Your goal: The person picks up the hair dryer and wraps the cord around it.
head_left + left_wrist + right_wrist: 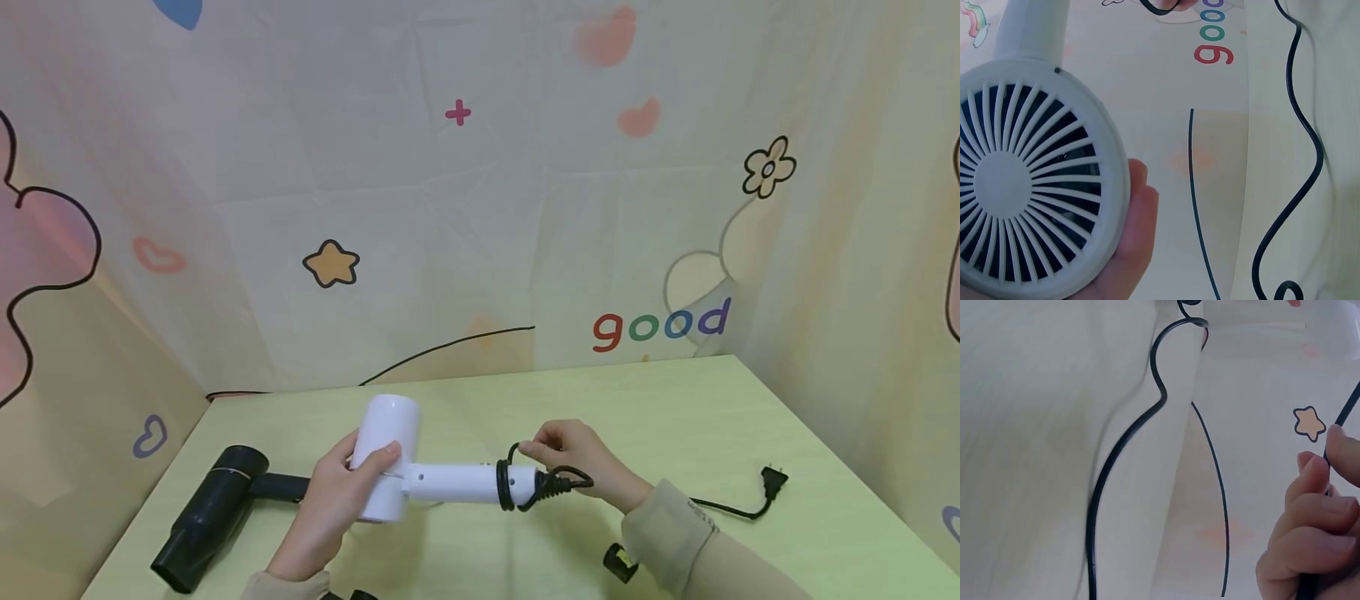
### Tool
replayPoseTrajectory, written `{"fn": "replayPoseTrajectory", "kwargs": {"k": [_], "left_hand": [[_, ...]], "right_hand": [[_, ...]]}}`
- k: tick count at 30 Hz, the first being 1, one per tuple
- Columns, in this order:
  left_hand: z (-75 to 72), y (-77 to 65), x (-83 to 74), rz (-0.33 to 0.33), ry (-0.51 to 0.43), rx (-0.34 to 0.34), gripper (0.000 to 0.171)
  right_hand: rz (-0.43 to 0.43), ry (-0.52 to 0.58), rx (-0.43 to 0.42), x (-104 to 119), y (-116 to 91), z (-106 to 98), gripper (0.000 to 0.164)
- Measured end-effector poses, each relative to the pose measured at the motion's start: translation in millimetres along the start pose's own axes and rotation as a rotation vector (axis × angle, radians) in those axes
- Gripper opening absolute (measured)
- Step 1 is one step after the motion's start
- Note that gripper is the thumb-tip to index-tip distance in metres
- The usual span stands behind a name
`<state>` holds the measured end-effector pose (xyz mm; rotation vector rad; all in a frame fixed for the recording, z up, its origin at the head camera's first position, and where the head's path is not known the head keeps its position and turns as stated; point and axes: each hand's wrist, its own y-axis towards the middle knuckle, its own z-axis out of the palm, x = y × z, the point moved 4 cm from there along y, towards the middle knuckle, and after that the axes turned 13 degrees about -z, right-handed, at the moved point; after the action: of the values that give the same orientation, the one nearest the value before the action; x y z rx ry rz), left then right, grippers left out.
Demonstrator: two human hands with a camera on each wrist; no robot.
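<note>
A white hair dryer (457,484) is held above the table, its handle pointing right. My left hand (333,504) grips it round the barrel, thumb across the front. The left wrist view shows its round slatted grille (1002,184) close up. Black cord (504,486) is looped round the end of the handle. Just beyond that end, my right hand (581,458) pinches a length of the cord between thumb and fingers. In the right wrist view, those curled fingers (1310,550) hold the cord, and another stretch of black cord (1107,469) hangs in a curve.
A black hair dryer (217,508) lies on the pale green table (615,396) at left. To the right is a black plug (773,482) on a cord that passes behind my right sleeve. A small black piece with a yellow patch (621,563) lies near the front.
</note>
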<state>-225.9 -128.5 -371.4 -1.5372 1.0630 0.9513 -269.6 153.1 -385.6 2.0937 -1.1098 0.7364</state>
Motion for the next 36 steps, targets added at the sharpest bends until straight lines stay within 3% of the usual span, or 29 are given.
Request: {"fn": "replayPoseTrajectory", "kwargs": {"k": [8,21,36], "left_hand": [[1.9,-1.7,0.0,0.032,0.031,0.052,0.055],[7.6,-0.6,3.8,0.072,0.121,0.068,0.061],[7.8,4.2,9.4,0.127,0.259,-0.061,0.069]], "right_hand": [[-0.019,-0.074,0.016,4.6,2.1,-11.5,0.03],[-0.131,-0.115,-0.003,35.5,3.9,-24.9,0.031],[-0.261,-0.334,-0.038,69.8,-3.9,-27.8,0.019]]}}
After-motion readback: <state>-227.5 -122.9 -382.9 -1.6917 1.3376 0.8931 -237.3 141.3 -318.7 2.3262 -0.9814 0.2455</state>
